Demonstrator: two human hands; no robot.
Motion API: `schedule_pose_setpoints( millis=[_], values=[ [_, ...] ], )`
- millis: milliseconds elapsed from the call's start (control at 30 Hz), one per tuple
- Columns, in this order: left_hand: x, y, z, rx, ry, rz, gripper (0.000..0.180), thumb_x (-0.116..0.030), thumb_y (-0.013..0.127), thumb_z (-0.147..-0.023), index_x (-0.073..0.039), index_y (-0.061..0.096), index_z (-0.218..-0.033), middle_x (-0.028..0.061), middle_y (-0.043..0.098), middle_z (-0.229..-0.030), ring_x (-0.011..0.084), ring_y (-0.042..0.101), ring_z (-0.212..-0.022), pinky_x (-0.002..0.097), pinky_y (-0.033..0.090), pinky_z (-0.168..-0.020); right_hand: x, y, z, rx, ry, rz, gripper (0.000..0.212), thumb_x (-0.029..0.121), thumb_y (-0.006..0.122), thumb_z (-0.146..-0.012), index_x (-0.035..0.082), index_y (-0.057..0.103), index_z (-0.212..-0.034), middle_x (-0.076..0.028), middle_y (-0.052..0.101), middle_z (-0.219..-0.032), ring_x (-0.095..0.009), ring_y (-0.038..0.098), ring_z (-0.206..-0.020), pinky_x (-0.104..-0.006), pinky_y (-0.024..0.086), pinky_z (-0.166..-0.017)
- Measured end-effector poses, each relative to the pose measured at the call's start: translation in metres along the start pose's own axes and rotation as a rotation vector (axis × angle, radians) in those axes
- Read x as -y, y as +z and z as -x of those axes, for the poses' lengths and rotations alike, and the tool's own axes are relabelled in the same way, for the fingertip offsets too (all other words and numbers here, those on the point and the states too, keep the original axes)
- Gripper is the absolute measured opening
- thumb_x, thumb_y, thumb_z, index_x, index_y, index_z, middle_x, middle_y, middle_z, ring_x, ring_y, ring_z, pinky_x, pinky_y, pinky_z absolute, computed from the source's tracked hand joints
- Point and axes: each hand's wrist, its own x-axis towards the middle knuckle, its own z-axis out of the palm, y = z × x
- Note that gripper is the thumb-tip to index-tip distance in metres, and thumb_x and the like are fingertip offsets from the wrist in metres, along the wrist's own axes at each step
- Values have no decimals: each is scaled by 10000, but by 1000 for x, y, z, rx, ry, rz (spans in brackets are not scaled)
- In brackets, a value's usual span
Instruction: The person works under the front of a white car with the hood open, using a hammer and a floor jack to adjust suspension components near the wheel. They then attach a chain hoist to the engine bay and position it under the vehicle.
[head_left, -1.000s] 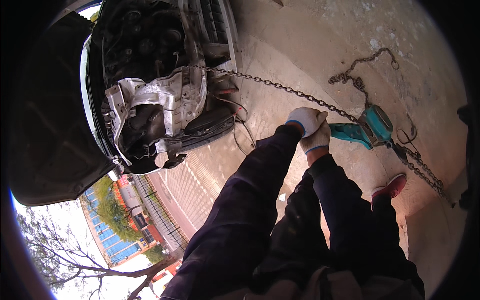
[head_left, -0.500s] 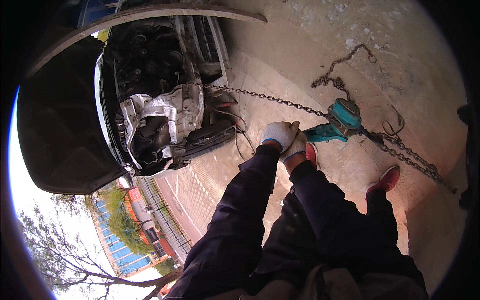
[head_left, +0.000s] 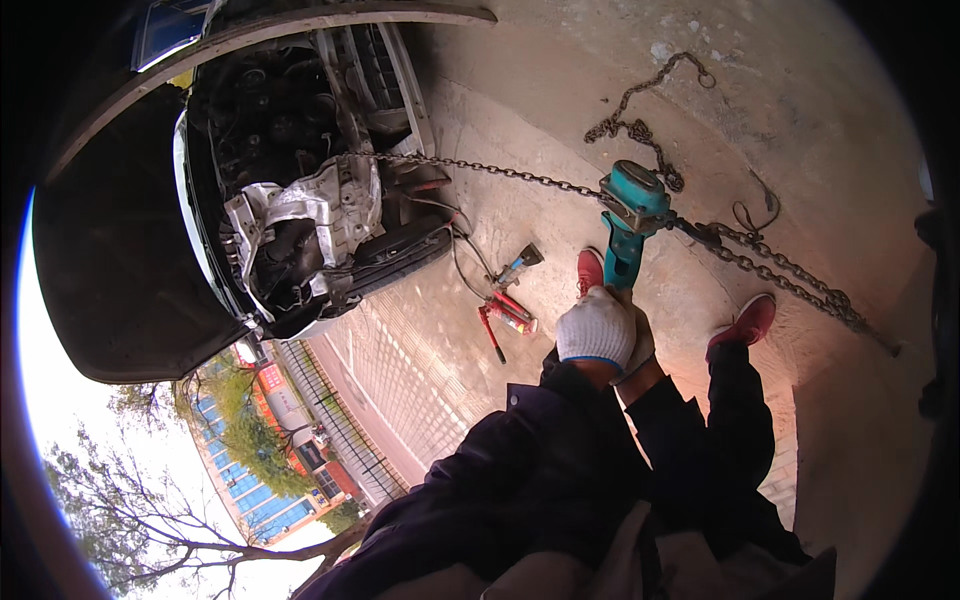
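Observation:
A teal lever chain hoist [head_left: 638, 192] hangs in line with a taut chain [head_left: 490, 170] that runs left to the bare metal front frame [head_left: 310, 215] of a car. Its teal lever handle [head_left: 622, 262] points down toward me. My left hand [head_left: 592, 328], in a white knit glove with a blue cuff edge, is wrapped round the handle's end. Gripping at the same end is my gloved right hand [head_left: 643, 338], partly covered by the left. Doubled chain [head_left: 790, 275] stretches from the hoist to the lower right.
A loose chain [head_left: 640, 130] lies on the concrete beyond the hoist. Left of my feet are a red hydraulic hand pump [head_left: 508, 312] and its hose. The car's raised black hood [head_left: 110, 240] fills the far left. My red shoes [head_left: 742, 325] straddle the handle.
Both hands have swung the lever from pointing left to pointing down toward me. The red pump has come into sight, and the whole view has shifted slightly.

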Motion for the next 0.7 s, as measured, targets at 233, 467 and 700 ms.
schedule_pose_setpoints(
  millis=[233, 467, 700],
  values=[
    [53, -5, -29, 163, 98, 165, 538, -507, 469, -1040, 21, 564, -1074, 197, 711, -831, 355, 733, -740, 460, 573, -633, -17, 7, -28, -365, -167, 316, 388, 430, 477, -1075, 87, 657, -1093, -69, 673, -1007, -253, 650, -959, -444, 528, -883],
    [161, -67, -7, 157, 426, 586, 495, -424, 574, -1009, 6, 548, -1253, 226, 665, -1242, 395, 684, -1047, 479, 555, -862, -46, 36, -34, -770, -186, 619, 359, 400, 496, -1071, 74, 636, -1015, -63, 656, -922, -241, 634, -893, -413, 528, -858],
    [359, -153, -15, -365, 268, 683, 483, -346, 640, -985, 10, 593, -1309, 226, 686, -1214, 412, 650, -1122, 459, 531, -957, -55, 52, -17, -1369, -214, 1343, 284, 446, 565, -1018, 174, 601, -942, -32, 656, -893, -244, 626, -759, -447, 489, -820]
  ],
)
